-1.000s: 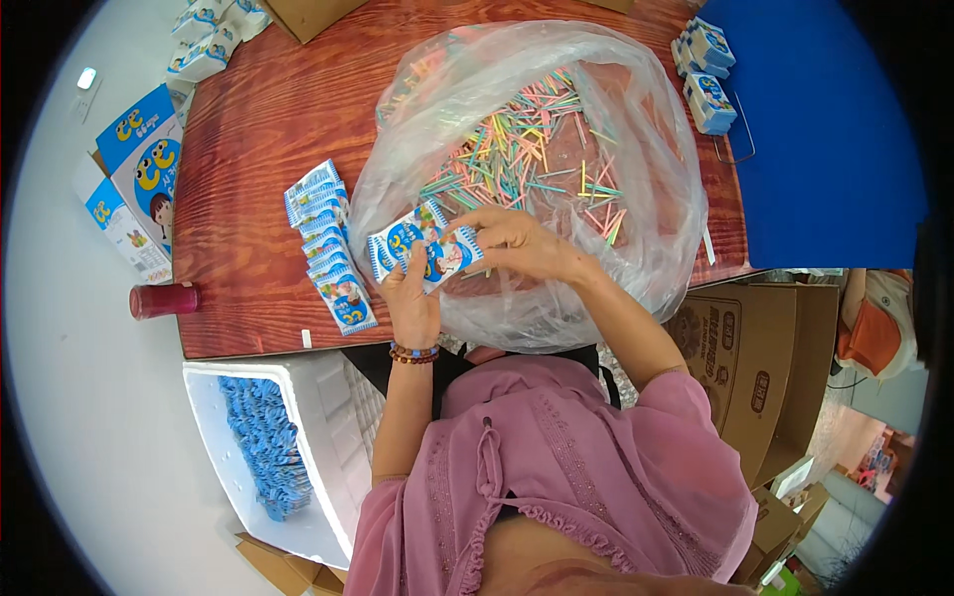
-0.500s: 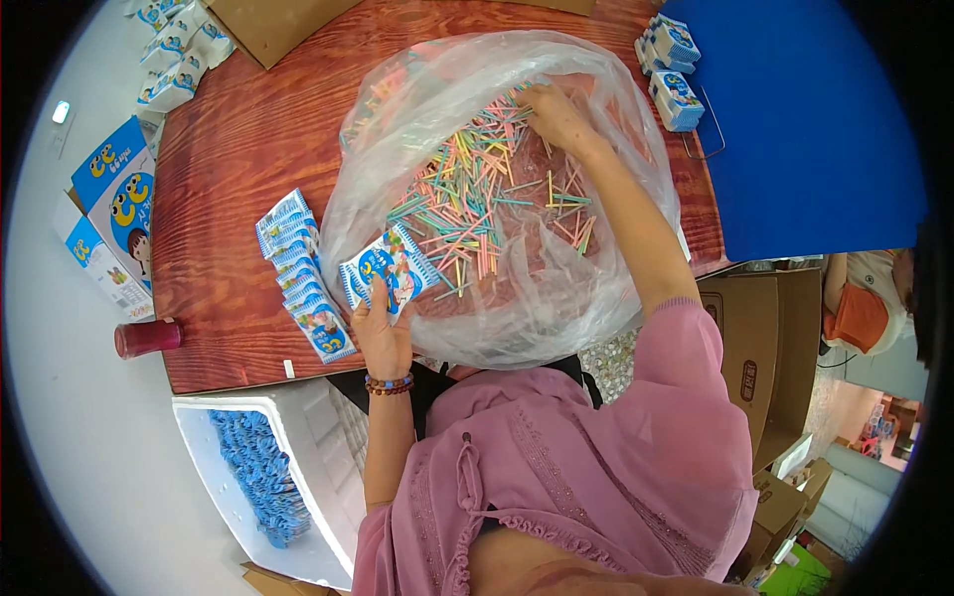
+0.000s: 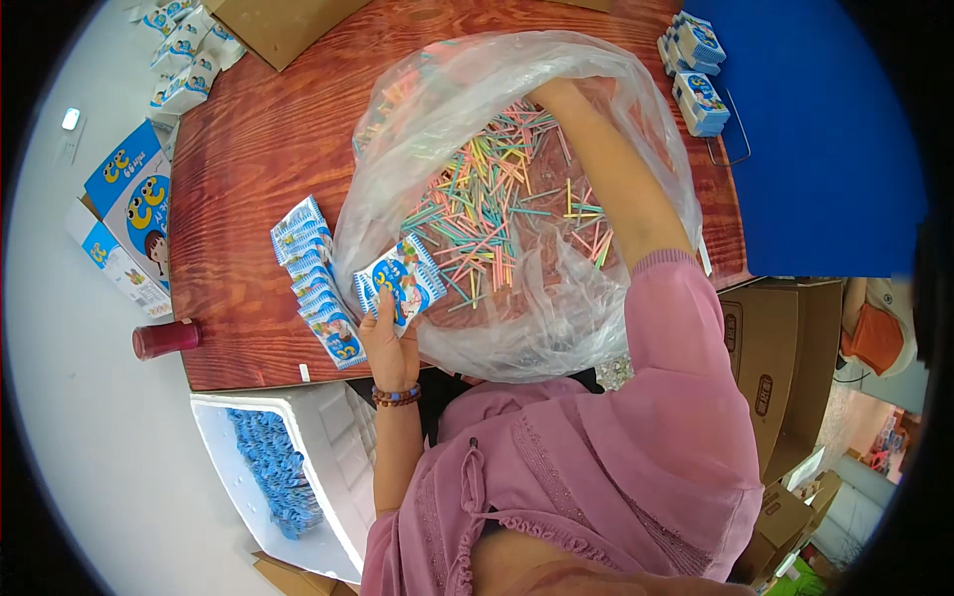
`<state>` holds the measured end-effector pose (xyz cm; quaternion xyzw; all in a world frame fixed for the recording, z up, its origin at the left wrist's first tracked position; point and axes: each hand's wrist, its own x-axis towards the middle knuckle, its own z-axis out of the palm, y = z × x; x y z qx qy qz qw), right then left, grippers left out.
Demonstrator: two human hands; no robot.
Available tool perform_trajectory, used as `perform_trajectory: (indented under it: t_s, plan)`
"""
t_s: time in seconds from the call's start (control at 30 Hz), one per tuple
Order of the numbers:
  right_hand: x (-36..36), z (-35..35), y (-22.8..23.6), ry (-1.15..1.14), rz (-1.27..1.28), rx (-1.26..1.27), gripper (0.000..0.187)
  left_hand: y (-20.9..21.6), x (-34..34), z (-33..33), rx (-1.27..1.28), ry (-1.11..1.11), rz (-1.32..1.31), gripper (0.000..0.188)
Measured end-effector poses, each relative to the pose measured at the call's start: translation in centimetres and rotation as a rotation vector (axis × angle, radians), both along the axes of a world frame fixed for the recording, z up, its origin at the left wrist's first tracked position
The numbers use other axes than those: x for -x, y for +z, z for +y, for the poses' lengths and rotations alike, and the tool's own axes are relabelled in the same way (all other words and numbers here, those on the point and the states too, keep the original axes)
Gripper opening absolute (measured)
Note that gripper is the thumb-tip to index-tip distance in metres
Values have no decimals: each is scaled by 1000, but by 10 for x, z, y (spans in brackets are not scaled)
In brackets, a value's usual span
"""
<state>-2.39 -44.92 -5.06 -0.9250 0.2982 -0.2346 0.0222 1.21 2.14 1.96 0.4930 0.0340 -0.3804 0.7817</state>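
My left hand (image 3: pixel 393 350) grips a small blue-and-white packet (image 3: pixel 399 283), thumb on top, at the near left edge of a large clear plastic bag (image 3: pixel 556 348). Thin pastel sticks (image 3: pixel 482 194) in pink, yellow and teal lie heaped inside the opened bag. My right hand (image 3: pixel 547 92) reaches deep into its far side; the plastic and the wrist hide its fingers. Left of the bag, several similar packets (image 3: pixel 316 278) overlap in a slanting row on the wooden table (image 3: pixel 248 129).
A red-lidded jar (image 3: pixel 166 339) stands at the table's left edge. Below it, a white foam box (image 3: pixel 338 437) holds many blue packets. Small stacked packs (image 3: pixel 702 104) sit at the far right, beside a blue surface (image 3: pixel 815 149). Cardboard boxes (image 3: pixel 780 368) stand on the right.
My right hand has pushed farther into the bag, its fingers passing out of sight under the plastic. My left hand keeps the packet. The whole view has shifted slightly.
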Motion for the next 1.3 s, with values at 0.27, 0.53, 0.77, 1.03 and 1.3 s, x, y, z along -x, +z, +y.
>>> perform_trajectory:
  t_s: [0.27, 0.53, 0.77, 1.03, 1.3]
  plan:
    - [32, -26, -22, 139, -29, 239, 32, -8, -5, -1, 32, -51, 9, 20]
    - [45, 24, 22, -64, 10, -103, 26, -8, -1, 9, 56, -17, 38, 18]
    - [67, 125, 51, 29, -616, -891, 21, -6, 3, 15, 63, 7, 9, 17]
    - [96, 176, 29, 120, -1006, -1678, 20, -2, 14, 0, 91, -28, 31, 16]
    - [85, 272, 96, 281, -1003, -1540, 34, -18, 17, -22, 182, -52, 57, 15]
